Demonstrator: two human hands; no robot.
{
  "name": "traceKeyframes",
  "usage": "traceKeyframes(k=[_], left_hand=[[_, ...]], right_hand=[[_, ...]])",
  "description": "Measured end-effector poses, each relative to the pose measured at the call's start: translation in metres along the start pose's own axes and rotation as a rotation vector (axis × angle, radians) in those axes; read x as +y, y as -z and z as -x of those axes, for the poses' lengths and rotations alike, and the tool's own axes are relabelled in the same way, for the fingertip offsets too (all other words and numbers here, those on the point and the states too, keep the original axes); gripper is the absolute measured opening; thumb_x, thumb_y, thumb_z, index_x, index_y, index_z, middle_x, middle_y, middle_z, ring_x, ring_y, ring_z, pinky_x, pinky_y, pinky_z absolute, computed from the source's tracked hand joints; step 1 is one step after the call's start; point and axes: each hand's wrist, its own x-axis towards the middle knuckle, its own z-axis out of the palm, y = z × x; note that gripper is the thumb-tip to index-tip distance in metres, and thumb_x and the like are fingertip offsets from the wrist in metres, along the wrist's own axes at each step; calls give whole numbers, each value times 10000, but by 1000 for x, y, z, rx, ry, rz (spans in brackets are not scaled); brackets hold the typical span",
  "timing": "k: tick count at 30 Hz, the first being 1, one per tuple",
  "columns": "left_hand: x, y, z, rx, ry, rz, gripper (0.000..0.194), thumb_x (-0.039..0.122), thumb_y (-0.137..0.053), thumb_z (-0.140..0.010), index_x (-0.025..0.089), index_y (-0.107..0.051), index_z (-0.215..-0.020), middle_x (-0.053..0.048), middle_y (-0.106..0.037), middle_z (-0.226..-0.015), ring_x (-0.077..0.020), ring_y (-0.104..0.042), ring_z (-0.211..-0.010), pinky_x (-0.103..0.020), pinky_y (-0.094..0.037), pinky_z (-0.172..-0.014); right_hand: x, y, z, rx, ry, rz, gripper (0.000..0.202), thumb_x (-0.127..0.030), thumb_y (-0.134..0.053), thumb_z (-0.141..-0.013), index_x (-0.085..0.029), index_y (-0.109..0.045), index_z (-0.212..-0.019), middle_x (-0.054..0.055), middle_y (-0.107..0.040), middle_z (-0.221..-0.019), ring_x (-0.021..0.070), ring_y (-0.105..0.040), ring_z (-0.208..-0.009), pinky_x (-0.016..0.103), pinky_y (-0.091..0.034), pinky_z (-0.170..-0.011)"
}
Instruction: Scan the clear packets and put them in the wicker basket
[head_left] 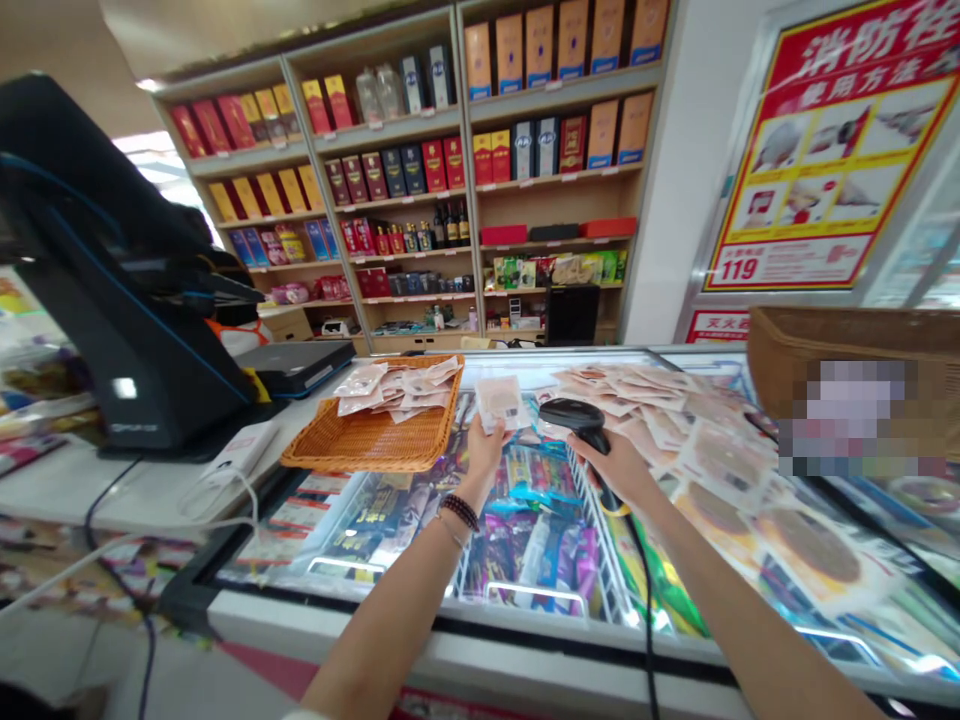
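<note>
My left hand (487,447), with a beaded bracelet at the wrist, pinches a small clear packet (502,402) by its lower edge above the glass freezer top. In my right hand (616,468) is a black barcode scanner (574,412), its head pointed left toward the packet and its cable running down past my forearm. Left of the packet, an orange wicker basket (367,446) holds several similar packets (405,388) in its far part. To the right, a wide heap of flat packets (637,388) lies spread on the glass.
A dark checkout terminal (135,300) and a black flat device (292,366) stand on the left counter. Beneath the glass of the freezer (517,618) are colourful packaged goods. A brown box (855,335) sits at the right. Shelves (405,130) of boxes and bottles line the back.
</note>
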Motion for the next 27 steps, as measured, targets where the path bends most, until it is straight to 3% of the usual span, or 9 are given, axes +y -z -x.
traceKeyframes(k=[6,12,16,19,21,23,27], left_hand=[[1,-39,-7,-56,29,26,460,359,-862,-690,181,-635,-1048,-56,-741,-926,-158,-714,-714,-359,-649,-763],[5,-114,-16,-181,-22,-45,380,337,-883,-666,169,-690,-947,-75,-761,-885,-192,-714,-778,-308,-607,-722],[14,-173,-15,-397,6,15,366,336,-892,-658,160,-711,-923,-99,-787,-911,-238,-744,-853,-373,-606,-820],[23,-203,-9,-631,81,100,353,293,-904,-649,155,-713,-912,-146,-800,-996,-280,-764,-969,-444,-597,-944],[28,-210,-3,-685,136,128,326,240,-894,-658,161,-728,-926,-183,-794,-1132,-302,-753,-1100,-468,-574,-1031],[32,-207,4,-668,172,147,343,205,-875,-677,175,-757,-997,-190,-758,-1299,-310,-714,-1233,-470,-541,-1104],[40,-180,8,-666,114,118,419,235,-867,-700,200,-799,-1112,-153,-726,-1400,-327,-662,-1340,-495,-476,-1188]], right_hand=[[13,66,6,155,-43,57,453,-674,-664,-779,-247,-558,-668,-20,-548,-407,139,-503,-341,267,-403,-412],[29,133,23,323,-88,51,465,-684,-656,-774,-257,-535,-634,-16,-541,-414,145,-493,-334,277,-397,-393],[36,165,40,385,-127,60,458,-673,-706,-751,-257,-548,-643,-11,-550,-413,159,-498,-344,294,-401,-400],[42,179,51,410,-154,4,453,-654,-756,-737,-256,-557,-654,-15,-558,-427,166,-517,-370,297,-420,-412],[46,182,55,427,-158,-32,444,-642,-774,-729,-255,-566,-668,-20,-558,-436,164,-513,-374,296,-419,-408],[50,181,56,453,-169,-34,434,-636,-770,-728,-257,-566,-674,-22,-552,-431,162,-496,-361,297,-411,-396],[49,168,52,497,-193,-18,444,-665,-718,-751,-271,-536,-660,-19,-528,-408,165,-475,-339,303,-404,-371]])
